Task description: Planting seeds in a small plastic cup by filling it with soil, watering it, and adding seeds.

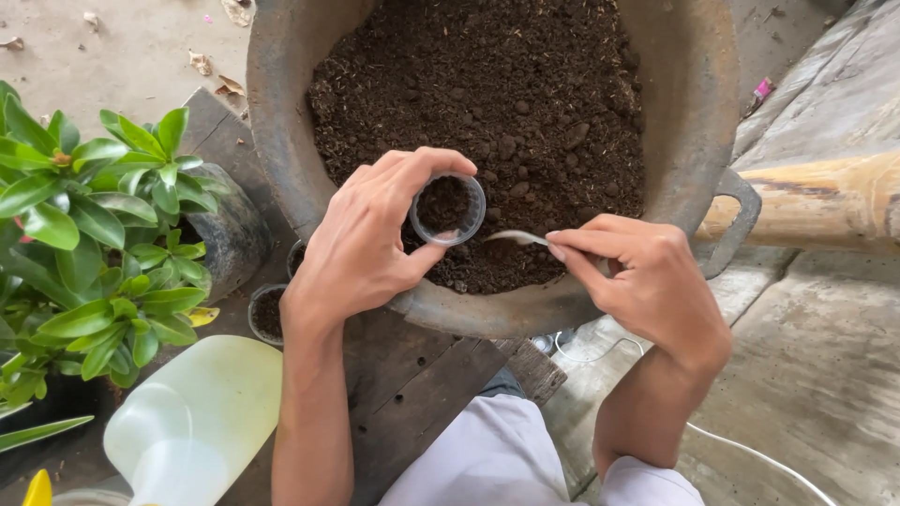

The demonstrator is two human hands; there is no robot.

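Fingers, left hand: closed round cup, held over basin soil.
Fingers, right hand: pinched on spoon, tip just beside cup.

A weathered wooden board on the concrete floor bears a large soil-filled basin. Beside it stand a potted green plant, small soil-filled cups and a pale plastic jug.

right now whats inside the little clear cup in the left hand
Dark soil fills part of the small clear cup, held by the left hand over the big basin. The cup's bottom is covered by soil.
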